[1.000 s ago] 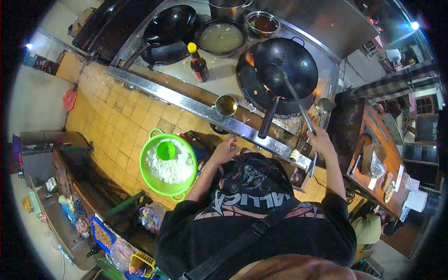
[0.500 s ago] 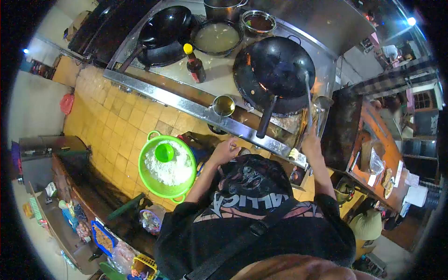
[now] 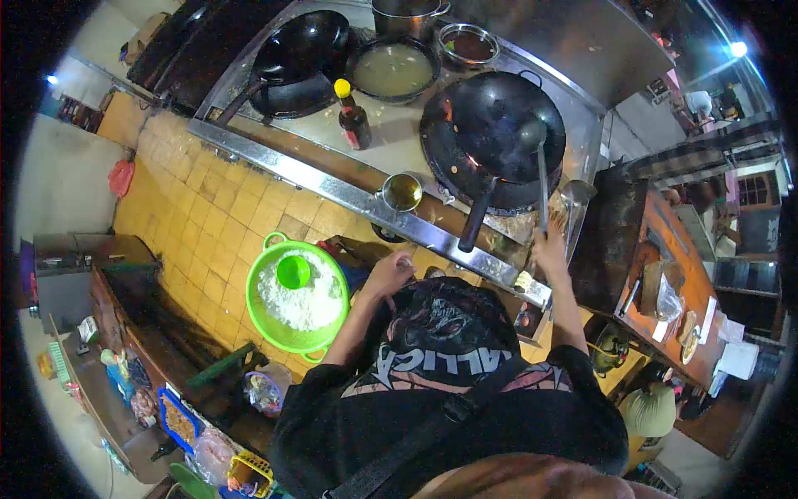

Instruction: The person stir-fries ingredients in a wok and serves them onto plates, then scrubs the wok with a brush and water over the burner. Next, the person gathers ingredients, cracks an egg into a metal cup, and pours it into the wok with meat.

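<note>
My right hand (image 3: 549, 251) is closed around the long handle of a metal ladle (image 3: 543, 183). The ladle's head rests inside a black wok (image 3: 499, 116), which sits on a burner with orange flame glowing at its edge. The wok's own handle (image 3: 475, 220) points toward me, with no hand on it. In front of my body, my left hand (image 3: 389, 273) is held with curled fingers; whatever lies in them, if anything, is too small to make out. A metal cup of yellowish liquid (image 3: 401, 193) stands on the stove's front ledge, just beyond my left hand.
Behind stand a second wok (image 3: 303, 46), a pan of cloudy liquid (image 3: 392, 71), a bowl of dark sauce (image 3: 468, 46) and a yellow-capped bottle (image 3: 353, 125). Another ladle (image 3: 578, 193) lies at right. A green basin of white powder (image 3: 332, 328) is at left; a wooden table (image 3: 665, 274), right.
The ladle's head has shifted left within the wok, and my right hand has moved slightly with it. My left hand stays near my body. The whole view has shifted a little.
</note>
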`<state>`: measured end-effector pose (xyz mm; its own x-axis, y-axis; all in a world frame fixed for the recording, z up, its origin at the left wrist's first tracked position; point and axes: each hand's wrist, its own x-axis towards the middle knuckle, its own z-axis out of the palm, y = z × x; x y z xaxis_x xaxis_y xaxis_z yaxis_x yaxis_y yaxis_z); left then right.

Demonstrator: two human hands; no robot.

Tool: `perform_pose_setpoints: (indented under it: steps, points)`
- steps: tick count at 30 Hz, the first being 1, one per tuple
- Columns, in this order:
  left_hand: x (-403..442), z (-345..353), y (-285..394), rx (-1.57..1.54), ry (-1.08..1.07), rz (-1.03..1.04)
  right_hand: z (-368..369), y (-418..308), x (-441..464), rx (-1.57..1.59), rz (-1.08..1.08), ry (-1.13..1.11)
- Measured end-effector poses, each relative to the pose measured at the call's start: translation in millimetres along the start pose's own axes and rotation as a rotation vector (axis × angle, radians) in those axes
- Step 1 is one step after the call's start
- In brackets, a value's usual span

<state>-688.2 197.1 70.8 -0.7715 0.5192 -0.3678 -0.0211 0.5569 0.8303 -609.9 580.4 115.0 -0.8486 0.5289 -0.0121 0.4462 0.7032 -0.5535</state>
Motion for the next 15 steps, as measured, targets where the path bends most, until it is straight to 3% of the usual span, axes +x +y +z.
perform_pose_setpoints:
  steps: [4, 6, 8, 10, 13, 15]
  points:
    - [1, -1, -1, 0.004, -0.015, 0.025, -76, -77, -6, 0.993, 0.705, -0.553]
    - [6, -1, 1, 0.031, -0.083, 0.03, -85, -92, -1, 0.906, 0.584, -0.501]
    - [8, 1, 0, 0.054, -0.074, 0.058, -51, -68, 18, 0.282, 0.161, -0.217]
    - [9, -2, 1, 0.088, -0.072, 0.092, -13, -39, 28, -0.085, -0.062, 0.053]
    - [1, -8, -4, -0.008, -0.066, 0.032, 0, -68, 20, -0.186, -0.007, 0.178]
    - [-7, -15, -5, 0.012, -0.085, 0.031, -10, -92, -2, 0.192, 0.255, -0.137]
